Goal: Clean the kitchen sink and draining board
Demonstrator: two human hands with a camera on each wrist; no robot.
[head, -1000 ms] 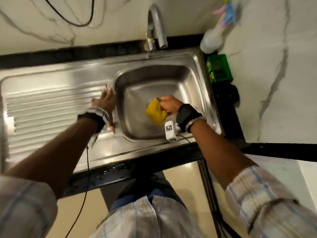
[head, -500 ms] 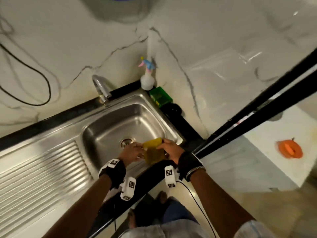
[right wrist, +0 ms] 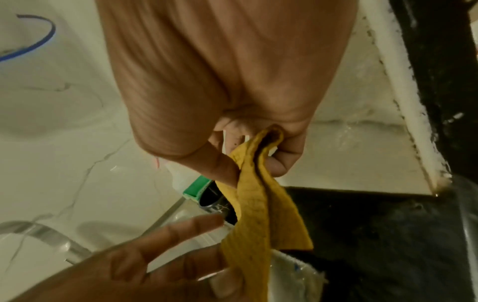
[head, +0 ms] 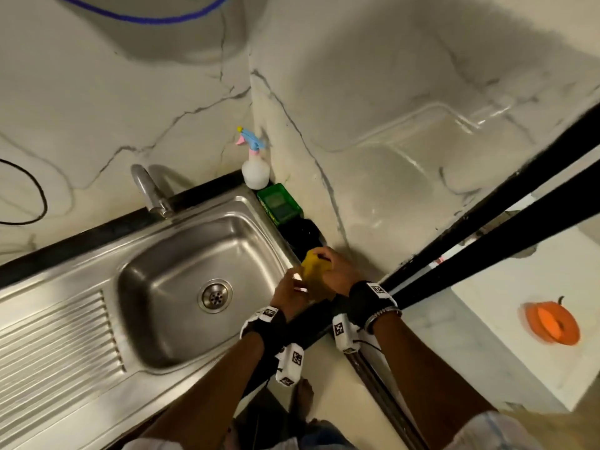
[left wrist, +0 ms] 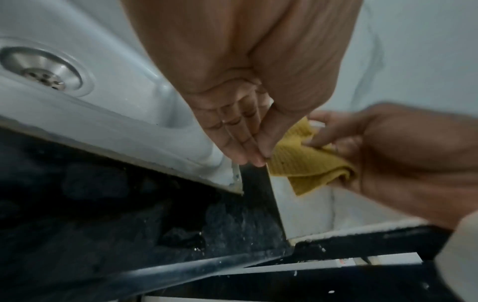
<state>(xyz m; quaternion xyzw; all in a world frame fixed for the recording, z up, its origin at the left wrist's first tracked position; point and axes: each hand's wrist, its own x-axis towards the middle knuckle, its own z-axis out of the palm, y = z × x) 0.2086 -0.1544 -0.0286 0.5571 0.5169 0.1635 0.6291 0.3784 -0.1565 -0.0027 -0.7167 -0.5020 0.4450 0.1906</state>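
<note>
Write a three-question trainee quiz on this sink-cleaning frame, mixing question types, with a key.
1. True or false: the yellow cloth lies in the sink basin.
2. Which hand grips the cloth? A) left hand B) right hand
3. What stands in the wall corner behind the green box?

Key: 1 false, it is held beyond the sink's right rim; 2 B, the left hand's fingers lie straight beside it; 3 the spray bottle.

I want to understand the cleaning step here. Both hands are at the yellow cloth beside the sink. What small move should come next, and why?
Probably refold the yellow cloth into a pad. The right hand pinches it and it hangs loose in the right wrist view, while the left hand has straight fingers at its edge. The sink basin looks bare, ready for wiping.
</note>
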